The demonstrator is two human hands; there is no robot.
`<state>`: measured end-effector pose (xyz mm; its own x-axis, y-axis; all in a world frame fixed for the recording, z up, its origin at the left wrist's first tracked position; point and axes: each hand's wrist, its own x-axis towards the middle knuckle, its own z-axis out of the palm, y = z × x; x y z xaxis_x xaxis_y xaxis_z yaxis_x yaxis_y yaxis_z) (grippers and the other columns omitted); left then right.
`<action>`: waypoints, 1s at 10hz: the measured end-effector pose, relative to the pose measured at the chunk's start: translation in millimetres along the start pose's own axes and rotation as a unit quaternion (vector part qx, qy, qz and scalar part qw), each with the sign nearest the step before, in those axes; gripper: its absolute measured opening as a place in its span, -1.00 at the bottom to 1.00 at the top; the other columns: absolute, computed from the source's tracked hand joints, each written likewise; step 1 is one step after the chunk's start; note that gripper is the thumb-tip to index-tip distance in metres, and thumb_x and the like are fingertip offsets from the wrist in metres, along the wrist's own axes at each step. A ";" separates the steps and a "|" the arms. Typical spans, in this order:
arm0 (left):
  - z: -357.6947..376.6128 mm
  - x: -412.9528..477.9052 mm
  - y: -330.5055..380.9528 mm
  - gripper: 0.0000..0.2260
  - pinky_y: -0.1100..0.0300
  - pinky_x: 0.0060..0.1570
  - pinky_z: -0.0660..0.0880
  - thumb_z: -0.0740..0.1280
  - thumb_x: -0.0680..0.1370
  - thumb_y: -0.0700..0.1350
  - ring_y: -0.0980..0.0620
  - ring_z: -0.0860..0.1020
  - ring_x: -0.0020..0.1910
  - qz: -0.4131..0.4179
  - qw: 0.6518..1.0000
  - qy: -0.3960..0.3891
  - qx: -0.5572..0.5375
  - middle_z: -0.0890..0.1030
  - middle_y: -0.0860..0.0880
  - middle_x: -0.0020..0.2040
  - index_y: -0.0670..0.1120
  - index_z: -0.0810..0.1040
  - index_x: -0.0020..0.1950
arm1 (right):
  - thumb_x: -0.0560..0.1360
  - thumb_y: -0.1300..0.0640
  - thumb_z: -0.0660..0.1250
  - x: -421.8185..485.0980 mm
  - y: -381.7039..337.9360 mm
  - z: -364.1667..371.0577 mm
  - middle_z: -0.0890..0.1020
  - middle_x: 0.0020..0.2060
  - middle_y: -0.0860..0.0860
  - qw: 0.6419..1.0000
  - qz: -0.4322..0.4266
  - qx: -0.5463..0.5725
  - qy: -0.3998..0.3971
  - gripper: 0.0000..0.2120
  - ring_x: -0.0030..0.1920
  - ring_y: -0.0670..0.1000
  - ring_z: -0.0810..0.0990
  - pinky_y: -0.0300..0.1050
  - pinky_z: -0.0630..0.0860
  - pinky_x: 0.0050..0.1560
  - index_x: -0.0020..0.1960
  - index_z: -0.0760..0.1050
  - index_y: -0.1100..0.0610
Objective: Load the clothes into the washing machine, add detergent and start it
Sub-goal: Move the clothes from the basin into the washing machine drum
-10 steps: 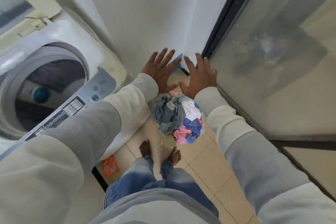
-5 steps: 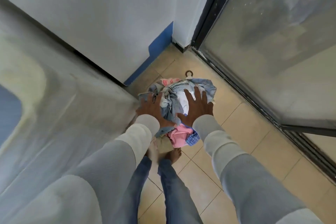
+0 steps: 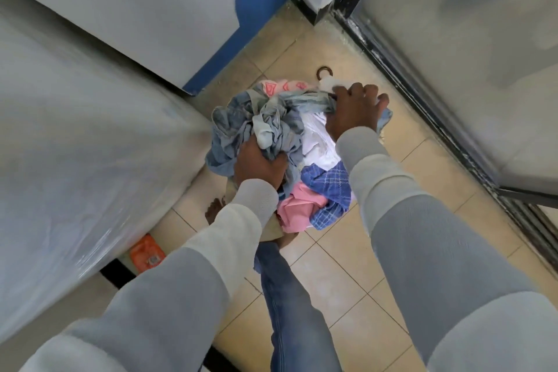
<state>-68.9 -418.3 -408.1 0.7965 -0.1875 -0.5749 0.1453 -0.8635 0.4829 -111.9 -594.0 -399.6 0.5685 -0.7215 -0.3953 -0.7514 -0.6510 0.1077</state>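
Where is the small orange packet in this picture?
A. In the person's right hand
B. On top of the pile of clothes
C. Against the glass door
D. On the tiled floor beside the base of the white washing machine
D: the small orange packet lies flat on the beige tiled floor, next to the lower edge of the white washing machine, apart from both hands and from the pile of mixed clothes.

Beige tiled floor point(image 3: 356, 266), blue wall stripe point(image 3: 256, 3), dark metal hook point(image 3: 324, 72), frosted sliding door point(image 3: 483, 54)
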 end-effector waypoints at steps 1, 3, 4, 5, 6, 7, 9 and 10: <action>-21.4 -16.9 8.9 -0.52 0.05 0.18 0.42 0.49 0.42 -0.08 -0.19 0.51 0.21 0.034 0.998 0.038 -0.037 0.51 -0.16 0.24 -0.15 0.47 0.28 | 0.40 0.10 0.33 -17.7 0.3 -4.3 0.47 0.14 0.12 0.991 0.029 0.113 0.070 -0.73 0.25 0.24 0.34 0.17 0.24 0.27 0.08 0.60 0.10; -43.0 -49.0 17.5 -0.22 -0.09 0.38 0.35 0.50 0.39 -0.28 -0.14 0.37 0.41 0.031 0.992 -0.032 -0.120 0.23 -0.16 0.51 -0.09 0.17 0.50 | 0.30 0.28 0.38 -90.7 -11.7 -11.1 0.51 0.10 0.26 0.918 -0.044 0.380 0.104 -0.83 0.05 0.26 0.53 0.01 0.52 -0.06 -0.13 0.52 0.30; -51.2 -60.8 24.0 -0.35 0.05 0.37 0.37 0.46 0.39 -0.33 -0.07 0.42 0.37 0.057 0.989 -0.079 -0.112 0.44 -0.11 0.39 -0.13 0.33 0.43 | 0.34 0.16 0.23 -124.9 -22.2 -33.7 0.55 -0.04 0.19 0.845 -0.009 0.535 -0.017 -0.67 -0.07 0.19 0.54 0.11 0.54 -0.07 0.05 0.40 0.29; -67.4 -74.3 36.0 -0.49 0.13 0.20 0.48 0.47 0.41 -0.28 0.05 0.53 0.14 0.084 0.987 -0.095 -0.094 0.57 -0.01 0.19 -0.09 0.43 0.32 | 0.29 -0.08 0.39 -148.4 -27.6 -59.4 0.51 0.16 -0.02 0.761 0.032 0.635 -0.132 -0.27 0.14 0.06 0.53 0.05 0.53 0.17 0.37 0.19 0.05; -84.8 -92.1 49.0 -0.55 0.18 0.01 0.53 0.49 0.44 -0.13 0.13 0.50 -0.06 0.104 0.981 -0.138 -0.093 0.51 0.11 0.04 -0.09 0.39 0.25 | 0.13 -0.12 0.61 -160.6 -25.7 -80.9 0.29 0.41 -0.15 0.772 -0.002 0.619 -0.145 0.11 0.41 -0.10 0.30 -0.17 0.32 0.37 0.48 0.00 -0.24; -102.5 -109.5 54.7 -0.52 0.27 -0.15 0.45 0.43 0.46 -0.23 0.01 0.52 -0.01 0.116 0.971 -0.197 -0.069 0.47 -0.01 0.05 -0.06 0.22 0.21 | 0.18 0.04 0.65 -166.7 -15.8 -99.6 0.41 0.34 -0.14 0.770 0.026 0.620 -0.148 0.01 0.30 -0.17 0.39 -0.24 0.37 0.31 0.48 0.19 -0.15; -136.3 -137.4 61.8 -0.27 0.31 -0.09 0.45 0.49 0.31 -0.43 0.09 0.51 -0.06 0.123 0.958 -0.231 -0.120 0.48 0.03 0.02 -0.15 0.23 0.37 | 0.28 0.17 0.61 -181.6 -4.4 -139.0 0.47 0.24 -0.08 0.799 0.041 0.592 -0.100 -0.13 0.24 -0.07 0.48 -0.33 0.45 0.17 0.47 0.24 -0.02; -137.1 -137.8 59.9 -0.15 0.21 0.05 0.50 0.56 0.24 -0.33 0.05 0.54 0.06 0.113 0.952 -0.249 -0.135 0.52 0.00 0.14 -0.07 0.23 0.42 | 0.29 -0.03 0.58 -189.4 -8.5 -166.5 0.48 0.30 0.03 0.874 0.055 0.467 -0.121 -0.02 0.24 0.08 0.50 -0.22 0.43 0.14 0.50 0.05 -0.08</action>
<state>-89.5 -380.0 -209.4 0.4575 -0.6121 -0.6450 0.2026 -0.6346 0.7459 -157.4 -491.1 -173.8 0.4734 -0.6233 -0.6224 -0.8065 -0.0225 -0.5908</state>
